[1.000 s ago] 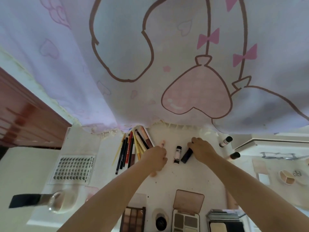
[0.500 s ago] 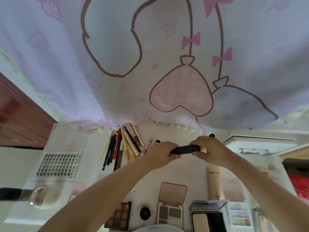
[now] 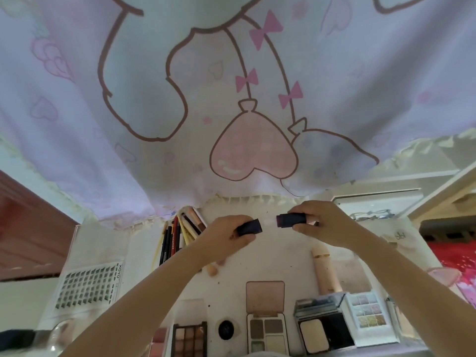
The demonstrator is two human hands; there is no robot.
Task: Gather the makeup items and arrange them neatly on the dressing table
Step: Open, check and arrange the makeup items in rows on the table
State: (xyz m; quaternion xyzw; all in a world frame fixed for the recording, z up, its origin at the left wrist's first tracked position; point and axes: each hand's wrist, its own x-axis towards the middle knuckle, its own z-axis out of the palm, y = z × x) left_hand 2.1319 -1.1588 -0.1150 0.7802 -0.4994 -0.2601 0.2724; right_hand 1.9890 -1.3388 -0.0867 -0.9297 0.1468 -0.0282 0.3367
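Above the white dressing table (image 3: 270,256), my left hand (image 3: 226,235) grips one dark square piece of a lipstick, its cap (image 3: 249,227). My right hand (image 3: 322,222) holds the other dark piece, the lipstick body (image 3: 291,219), a short gap to the right of the cap. The two pieces are apart, open ends facing each other. A row of pencils and slim sticks (image 3: 177,238) lies left of my left hand. Open palettes (image 3: 266,328) line the near edge.
A lash tray (image 3: 90,286) lies at the left, a beige tube (image 3: 325,269) at the right, a small round black pot (image 3: 226,329) near the front. A pink cartoon-print curtain (image 3: 231,99) hangs over the table's back edge. Red fabric (image 3: 458,256) lies far right.
The dark lipstick, held whole between both hands half a second ago, is now pulled into two pieces. The view has tilted and shifted left.
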